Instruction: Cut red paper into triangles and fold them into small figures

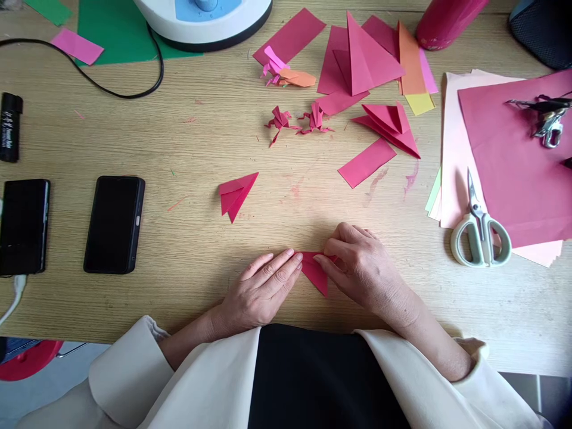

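A small piece of folded red paper (315, 274) lies near the table's front edge, a triangular flap pointing toward me. My left hand (267, 286) rests flat on the table with its fingers stretched out, the tips touching the paper's left end. The thumb and curled fingers of my right hand (360, 268) pinch the paper's right end and hide part of it. Farther off to the left lies another folded red paper piece (236, 193), shaped like an arrowhead.
Two red origami frogs (280, 119) stand beyond. Behind them are red paper pieces (364, 59) and a red cylinder (449, 24). Scissors (480, 232) lie on stacked paper sheets (513, 173) at right. Phones (114, 223), a glue stick (11, 128) and a black cable (125, 94) occupy the left.
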The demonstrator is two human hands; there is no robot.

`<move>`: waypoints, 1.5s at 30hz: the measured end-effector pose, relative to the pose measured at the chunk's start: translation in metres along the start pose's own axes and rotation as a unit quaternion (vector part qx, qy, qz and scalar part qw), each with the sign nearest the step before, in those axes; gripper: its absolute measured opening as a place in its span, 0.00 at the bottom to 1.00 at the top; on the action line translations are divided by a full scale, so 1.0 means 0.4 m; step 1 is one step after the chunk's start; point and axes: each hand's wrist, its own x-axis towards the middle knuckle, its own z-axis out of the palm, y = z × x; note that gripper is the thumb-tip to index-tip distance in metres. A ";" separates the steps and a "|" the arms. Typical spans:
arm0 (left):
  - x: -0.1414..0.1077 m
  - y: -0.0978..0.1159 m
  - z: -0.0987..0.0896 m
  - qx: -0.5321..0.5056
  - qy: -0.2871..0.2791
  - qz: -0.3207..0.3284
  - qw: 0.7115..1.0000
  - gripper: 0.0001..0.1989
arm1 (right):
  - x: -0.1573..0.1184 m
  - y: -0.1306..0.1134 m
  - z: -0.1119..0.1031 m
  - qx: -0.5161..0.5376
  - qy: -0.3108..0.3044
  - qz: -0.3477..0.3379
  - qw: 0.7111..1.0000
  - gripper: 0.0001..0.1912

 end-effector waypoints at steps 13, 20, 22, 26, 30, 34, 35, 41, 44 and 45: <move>0.005 0.028 -0.027 0.157 -0.031 0.006 0.987 0.17 | -0.002 0.002 0.005 -0.004 -0.004 -0.003 1.000 0.15; 0.004 0.043 -0.028 0.167 -0.043 -0.018 0.985 0.19 | -0.002 0.002 0.008 -0.002 0.001 -0.001 1.000 0.15; 0.003 0.046 -0.026 0.158 -0.042 -0.032 0.986 0.19 | -0.003 0.003 0.008 -0.003 0.001 -0.006 1.000 0.14; 0.001 0.050 -0.023 0.148 -0.040 -0.063 0.986 0.20 | -0.002 0.001 0.004 0.004 0.000 -0.010 1.000 0.13; -0.001 0.051 -0.022 0.150 -0.036 -0.075 0.985 0.20 | -0.003 -0.002 0.002 0.005 0.000 -0.010 1.000 0.13; -0.004 0.050 -0.023 0.145 -0.035 -0.079 0.986 0.20 | -0.005 -0.004 0.004 0.003 0.003 0.009 1.000 0.11; -0.004 0.050 -0.023 0.144 -0.034 -0.081 0.986 0.19 | -0.005 -0.004 0.005 0.001 0.002 0.016 1.000 0.11; -0.003 0.053 -0.017 0.131 -0.036 -0.102 0.985 0.21 | -0.008 -0.007 0.005 -0.023 -0.005 0.024 0.999 0.10; 0.000 0.057 -0.011 0.116 -0.049 -0.130 0.984 0.24 | -0.008 -0.008 0.003 -0.027 -0.005 0.026 0.999 0.09; 0.002 0.059 -0.010 0.111 -0.051 -0.135 0.983 0.24 | -0.009 -0.008 0.002 -0.026 -0.003 0.028 0.999 0.08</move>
